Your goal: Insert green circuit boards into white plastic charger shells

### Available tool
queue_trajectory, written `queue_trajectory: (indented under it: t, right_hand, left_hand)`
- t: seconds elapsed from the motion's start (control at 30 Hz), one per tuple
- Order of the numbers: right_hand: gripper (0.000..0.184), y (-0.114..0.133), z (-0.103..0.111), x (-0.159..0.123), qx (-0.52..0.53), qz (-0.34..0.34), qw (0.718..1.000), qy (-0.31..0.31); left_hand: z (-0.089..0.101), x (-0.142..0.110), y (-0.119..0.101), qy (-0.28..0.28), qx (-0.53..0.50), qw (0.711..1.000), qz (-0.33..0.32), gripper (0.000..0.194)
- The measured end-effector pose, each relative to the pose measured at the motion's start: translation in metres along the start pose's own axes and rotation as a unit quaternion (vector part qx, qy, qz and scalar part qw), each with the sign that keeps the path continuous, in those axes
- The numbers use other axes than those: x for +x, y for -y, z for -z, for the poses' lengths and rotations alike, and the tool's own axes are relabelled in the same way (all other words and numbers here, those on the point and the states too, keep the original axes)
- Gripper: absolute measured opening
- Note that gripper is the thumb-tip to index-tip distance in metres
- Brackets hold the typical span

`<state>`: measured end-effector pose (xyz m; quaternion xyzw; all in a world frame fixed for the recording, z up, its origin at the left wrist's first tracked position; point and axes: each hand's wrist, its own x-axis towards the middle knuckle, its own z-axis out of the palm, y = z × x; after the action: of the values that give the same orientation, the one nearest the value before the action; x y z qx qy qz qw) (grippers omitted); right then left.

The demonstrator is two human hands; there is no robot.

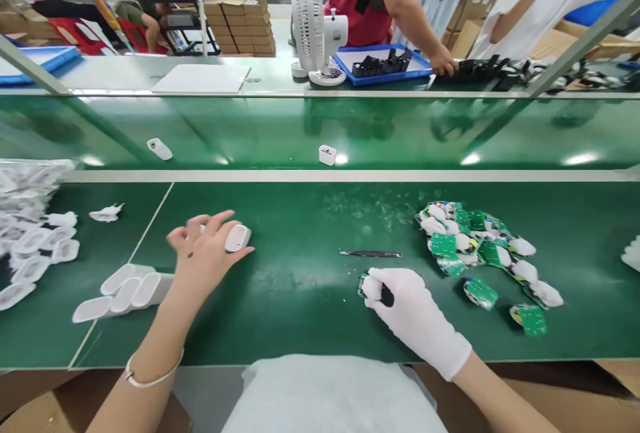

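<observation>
Ref = black tweezers on the green worktop. Gloved right hand: grip pinching a circuit board assembly, just on the near side of the tweezers. Bare left hand: grip around a white casing, well left of the tweezers. Board pile right of the tweezers. Four casings lie far left of them, past the left hand.
</observation>
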<state>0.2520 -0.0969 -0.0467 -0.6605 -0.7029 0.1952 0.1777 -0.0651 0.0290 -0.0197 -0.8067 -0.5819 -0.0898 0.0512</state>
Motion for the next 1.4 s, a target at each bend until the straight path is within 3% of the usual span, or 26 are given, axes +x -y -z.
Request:
queue_trajectory:
  t: [0.13,0.23,0.37,0.47,0.6,0.77,0.83,0.93,1.03,1.27,1.4]
  right_hand:
    - [0.035,0.012,0.010,0.017,0.175,-0.076,0.982,0.001]
    - [0.033,0.025,0.017,0.043,0.294,-0.064,0.953,0.024]
    - [0.039,0.036,0.001,0.073,0.408,-0.060,0.911,-0.016]
    - [0.040,0.034,-0.019,0.078,0.470,-0.063,0.880,-0.038]
    - [0.037,0.022,-0.025,0.070,0.479,0.007,0.878,0.001]
    - [0.029,0.012,-0.004,0.065,0.402,0.143,0.903,0.042]
    - [0.031,0.013,0.002,0.065,0.363,0.205,0.909,0.029]
    - [0.035,0.018,0.004,0.065,0.312,0.269,0.911,0.019]
    - [0.032,0.020,0.003,0.062,0.232,0.315,0.919,0.050]
    - [0.057,0.027,0.009,0.053,0.051,0.332,0.940,0.067]
    - [0.052,0.039,0.011,0.055,0.005,0.341,0.939,0.053]
  left_hand:
    - [0.001,0.012,-0.051,0.089,-0.179,0.979,-0.034,0.021]
    - [-0.016,0.015,-0.088,0.147,-0.278,0.949,-0.024,0.027]
    - [-0.045,0.014,-0.106,0.058,-0.368,0.928,-0.006,0.029]
    - [-0.055,0.014,-0.099,0.057,-0.484,0.872,-0.043,0.029]
    - [-0.051,0.014,-0.087,0.182,-0.561,0.800,-0.109,0.006]
    - [-0.047,0.016,-0.075,0.413,-0.625,0.653,-0.109,0.031]
    - [-0.048,0.016,-0.074,0.459,-0.629,0.619,-0.101,0.036]
    - [-0.050,0.014,-0.074,0.468,-0.633,0.603,-0.125,0.037]
    - [-0.050,0.013,-0.076,0.467,-0.636,0.598,-0.143,0.036]
    - [-0.051,0.016,-0.075,0.463,-0.628,0.612,-0.131,0.033]
    - [-0.053,0.016,-0.075,0.456,-0.635,0.609,-0.134,0.032]
